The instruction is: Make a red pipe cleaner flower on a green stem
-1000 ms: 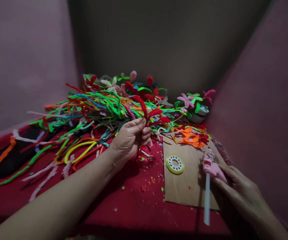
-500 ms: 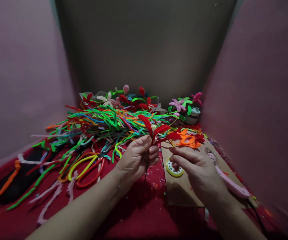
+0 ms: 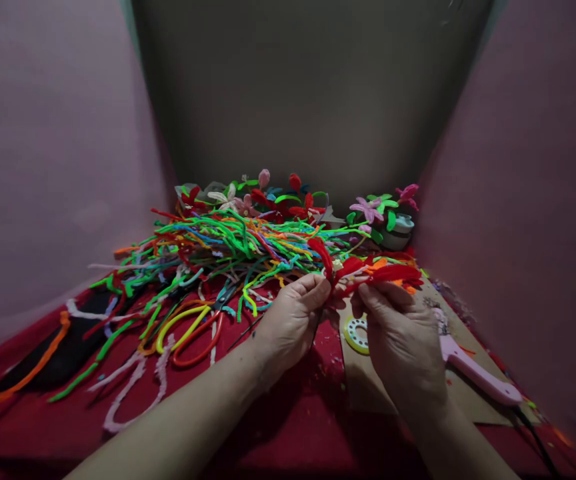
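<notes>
Near the middle, my left hand is closed with thumb and fingers around the base of a red pipe-cleaner flower. The flower has fuzzy petals and a small pale yellow centre. Close on its right, my right hand pinches a red pipe-cleaner petal, whose tip points right. The petal's narrow end reaches the flower's base; whether they are joined I cannot tell. Under my right hand, a round yellow-and-white disc with holes is partly covered.
A heap of coloured pipe cleaners covers the back left. Scissors with red and yellow handles lie left of my hands. A pink-handled corded tool rests on the cardboard. Finished fuzzy flowers stand behind, before a grey wall.
My right hand has moved up and left to the flower and now pinches a red petal. The flower sits further right in view. The whole view has shifted slightly.
</notes>
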`<state>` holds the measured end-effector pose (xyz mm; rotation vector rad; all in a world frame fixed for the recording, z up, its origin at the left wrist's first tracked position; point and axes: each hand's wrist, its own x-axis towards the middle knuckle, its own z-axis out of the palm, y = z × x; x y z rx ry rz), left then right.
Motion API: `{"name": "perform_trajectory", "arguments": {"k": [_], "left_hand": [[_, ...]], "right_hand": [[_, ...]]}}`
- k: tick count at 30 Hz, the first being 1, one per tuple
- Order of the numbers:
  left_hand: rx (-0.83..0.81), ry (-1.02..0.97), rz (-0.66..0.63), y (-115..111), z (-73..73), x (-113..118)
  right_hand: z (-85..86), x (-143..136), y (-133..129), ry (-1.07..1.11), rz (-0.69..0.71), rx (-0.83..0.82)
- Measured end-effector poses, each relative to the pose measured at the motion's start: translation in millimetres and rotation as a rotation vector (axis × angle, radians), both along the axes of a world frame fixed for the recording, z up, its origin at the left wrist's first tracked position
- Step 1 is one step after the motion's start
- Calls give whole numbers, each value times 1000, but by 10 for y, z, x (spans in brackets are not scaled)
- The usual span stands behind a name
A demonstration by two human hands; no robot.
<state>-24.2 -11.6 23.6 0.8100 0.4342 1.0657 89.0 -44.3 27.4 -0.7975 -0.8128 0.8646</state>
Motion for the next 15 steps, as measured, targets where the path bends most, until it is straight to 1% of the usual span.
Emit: {"name": "perform_trajectory", "arguments": {"k": [2,3,6,10,15], "left_hand": [[94,59,48,15,-18,1],[142,91,77,18,-29,1],[240,181,172,-2,-53,5],[273,275,269,-57,-45,17],[273,316,307,-67,-31,7]], "right_hand": [[17,12,-52,-91,-71,25],[26,8,-73,-128,-81,14],[37,-31,-94,-164,-28,-64],[26,-75,-71,-153,22,-75],[18,-76,-61,-205,50,-72]]}}
